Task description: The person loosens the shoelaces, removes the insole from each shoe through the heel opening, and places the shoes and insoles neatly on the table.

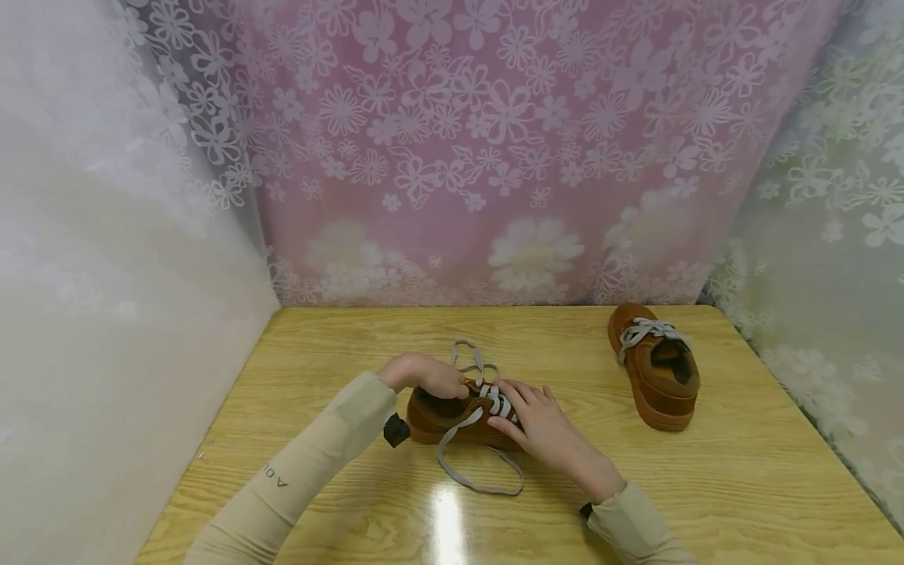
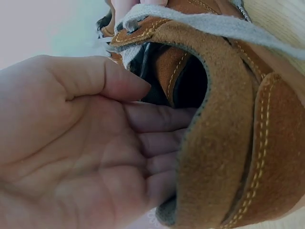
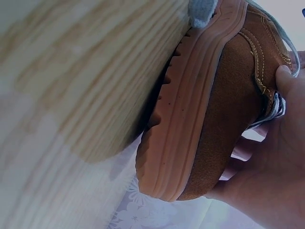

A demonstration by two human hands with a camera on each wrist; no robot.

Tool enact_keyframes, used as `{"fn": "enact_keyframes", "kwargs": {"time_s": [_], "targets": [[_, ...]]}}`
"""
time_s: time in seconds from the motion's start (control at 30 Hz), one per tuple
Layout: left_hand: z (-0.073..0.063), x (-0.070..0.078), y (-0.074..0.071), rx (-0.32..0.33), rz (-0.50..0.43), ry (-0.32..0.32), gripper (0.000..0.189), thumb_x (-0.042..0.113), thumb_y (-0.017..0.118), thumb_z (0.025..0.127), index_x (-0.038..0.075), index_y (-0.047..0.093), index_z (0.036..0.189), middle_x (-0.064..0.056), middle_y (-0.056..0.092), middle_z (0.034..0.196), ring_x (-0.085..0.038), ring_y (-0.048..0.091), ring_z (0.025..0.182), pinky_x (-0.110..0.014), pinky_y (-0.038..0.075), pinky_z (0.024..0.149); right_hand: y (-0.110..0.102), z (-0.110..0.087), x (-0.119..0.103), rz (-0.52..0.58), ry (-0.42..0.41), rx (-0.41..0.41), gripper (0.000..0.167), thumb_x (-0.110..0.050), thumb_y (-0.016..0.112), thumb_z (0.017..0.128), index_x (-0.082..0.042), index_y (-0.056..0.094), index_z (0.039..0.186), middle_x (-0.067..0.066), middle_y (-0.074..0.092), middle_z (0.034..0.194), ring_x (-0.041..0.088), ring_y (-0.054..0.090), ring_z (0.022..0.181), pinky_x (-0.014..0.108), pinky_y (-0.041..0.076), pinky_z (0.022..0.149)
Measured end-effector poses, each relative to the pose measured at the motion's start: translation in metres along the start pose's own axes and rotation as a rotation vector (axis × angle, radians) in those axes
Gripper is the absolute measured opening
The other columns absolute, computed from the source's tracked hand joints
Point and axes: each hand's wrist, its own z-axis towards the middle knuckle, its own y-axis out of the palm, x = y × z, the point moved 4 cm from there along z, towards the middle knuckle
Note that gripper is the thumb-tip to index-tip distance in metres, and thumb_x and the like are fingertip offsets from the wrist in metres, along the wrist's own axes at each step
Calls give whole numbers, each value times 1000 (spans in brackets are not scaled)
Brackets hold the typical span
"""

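A brown suede shoe [image 1: 422, 424] lies on its sole with the toe to the right. My left hand [image 1: 432, 378] reaches into its opening; in the left wrist view the palm faces the camera and the straight fingers [image 2: 157, 117] pass behind the collar [image 2: 214, 124], fingertips hidden. Over the front of the shoe my right hand [image 1: 547, 428] grips it, thumb [image 3: 286, 78] by the eyelets and the other fingers on the far side. Grey laces [image 1: 496, 400] cross the tongue area. One loose lace end [image 1: 492, 491] curves toward me on the table, the other trails beyond the shoe.
A second brown shoe [image 1: 657, 377] with a tied grey lace [image 1: 646, 329] stands at the back right of the wooden table [image 1: 318, 502]. Flowered pink cloth [image 1: 452, 157] hangs behind the table, and pale cloth [image 1: 127, 314] borders the sides.
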Motion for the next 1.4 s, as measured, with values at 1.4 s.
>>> {"fn": "enact_keyframes", "kwargs": {"time_s": [1.4], "targets": [[-6, 8, 2, 185, 331, -43, 22, 6, 65, 99, 17, 76, 115, 3, 70, 114, -16, 65, 107, -30, 55, 89, 2, 1, -1, -5, 6, 10, 64, -51, 54, 102, -12, 46, 151, 15, 52, 146, 36, 50, 135, 72, 30, 108]]}}
